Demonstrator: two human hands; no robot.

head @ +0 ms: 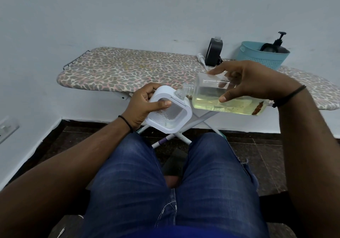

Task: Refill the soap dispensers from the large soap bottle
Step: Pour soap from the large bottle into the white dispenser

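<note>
We hold the dispenser (168, 111) in our left hand (145, 105) before the ironing board (128, 70), the large bottle (228, 96) just right of it. A second dispenser (213, 53) and basket (263, 57) stand along the board's far edge.

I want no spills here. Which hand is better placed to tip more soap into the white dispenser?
The right hand: it already grips the large soap bottle, whose neck meets the white dispenser opening. The left hand is busy holding that dispenser.
</note>
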